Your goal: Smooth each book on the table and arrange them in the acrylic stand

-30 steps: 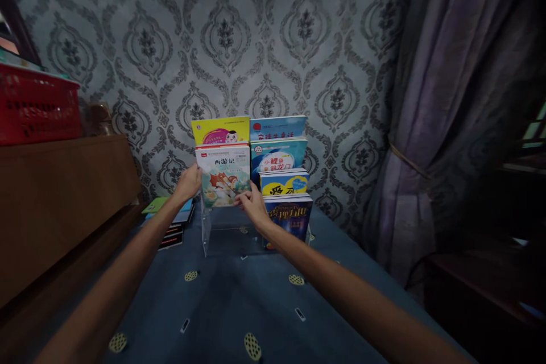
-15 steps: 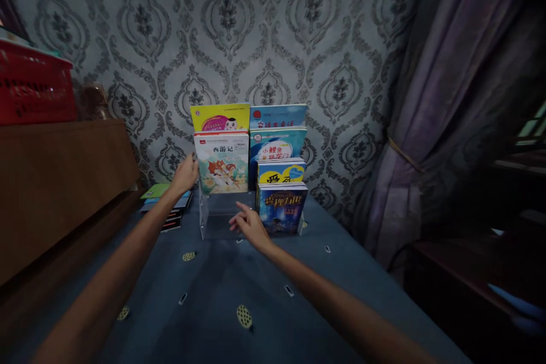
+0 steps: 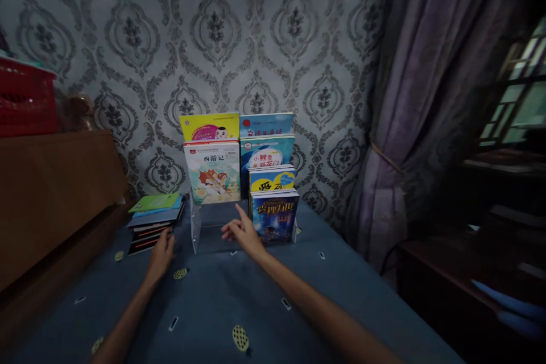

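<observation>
A clear rack (image 3: 195, 227) holds several picture books in two columns. On the left, a white-covered book (image 3: 213, 173) stands before a yellow book (image 3: 209, 125); the clear tier below them shows no book. The right column has a light blue book (image 3: 267, 123), a teal book (image 3: 267, 151), a yellow-and-blue book (image 3: 272, 181) and a dark blue book (image 3: 275, 216). My right hand (image 3: 245, 234) hovers before the lower left tier, fingers apart, holding nothing. At the right edge of a pile of books (image 3: 156, 216), my left hand (image 3: 161, 253) has loosely bent fingers; contact is unclear.
Blue patterned cloth (image 3: 213, 307) covers the surface. A brown wooden cabinet (image 3: 55, 182) with a red basket (image 3: 28, 96) on top stands at left. Patterned wallpaper (image 3: 213, 28) rises behind, and a purple curtain (image 3: 409, 96) hangs at right.
My left hand has left the rack's left side and come down to the book pile. The right hand stays before the lower tier. The view has shifted slightly.
</observation>
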`<state>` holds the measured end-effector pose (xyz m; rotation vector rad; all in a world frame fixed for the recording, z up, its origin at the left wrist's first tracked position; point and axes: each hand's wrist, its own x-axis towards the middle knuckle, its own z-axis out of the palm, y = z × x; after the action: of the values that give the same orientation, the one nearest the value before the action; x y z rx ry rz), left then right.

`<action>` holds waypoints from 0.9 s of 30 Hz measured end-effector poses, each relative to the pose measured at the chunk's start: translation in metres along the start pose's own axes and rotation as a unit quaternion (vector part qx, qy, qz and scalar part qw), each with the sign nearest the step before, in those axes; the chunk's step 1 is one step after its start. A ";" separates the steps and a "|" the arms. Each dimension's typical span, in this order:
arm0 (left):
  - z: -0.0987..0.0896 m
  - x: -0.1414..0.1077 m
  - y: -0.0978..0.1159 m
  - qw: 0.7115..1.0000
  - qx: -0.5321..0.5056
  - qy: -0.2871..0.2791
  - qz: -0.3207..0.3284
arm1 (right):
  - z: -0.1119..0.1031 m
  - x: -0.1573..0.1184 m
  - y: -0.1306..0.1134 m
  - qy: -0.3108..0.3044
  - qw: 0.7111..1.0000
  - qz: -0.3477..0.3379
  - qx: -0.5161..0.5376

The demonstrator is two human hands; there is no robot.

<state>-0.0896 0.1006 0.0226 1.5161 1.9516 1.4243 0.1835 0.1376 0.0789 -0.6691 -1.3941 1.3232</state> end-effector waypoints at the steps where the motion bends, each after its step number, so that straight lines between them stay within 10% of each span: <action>1: 0.000 -0.005 -0.015 1.000 -0.015 -0.001 -0.012 | 0.002 0.006 -0.006 0.005 1.000 -0.012 0.006; 6: -0.008 -0.014 -0.058 0.995 -0.093 0.029 -0.021 | 0.009 0.032 -0.031 0.030 0.998 -0.038 0.030; 21: -0.006 -0.014 -0.050 0.993 -0.105 0.055 -0.007 | 0.012 0.059 -0.059 0.012 0.996 -0.093 -0.005; 27: -0.005 -0.017 -0.043 0.998 -0.037 0.046 0.012 | 0.023 0.005 0.006 -0.118 0.992 0.006 -0.050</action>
<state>-0.1109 0.0852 -0.0156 1.4702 1.9166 1.5829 0.1590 0.1353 0.0789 -0.6015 -1.6580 1.3846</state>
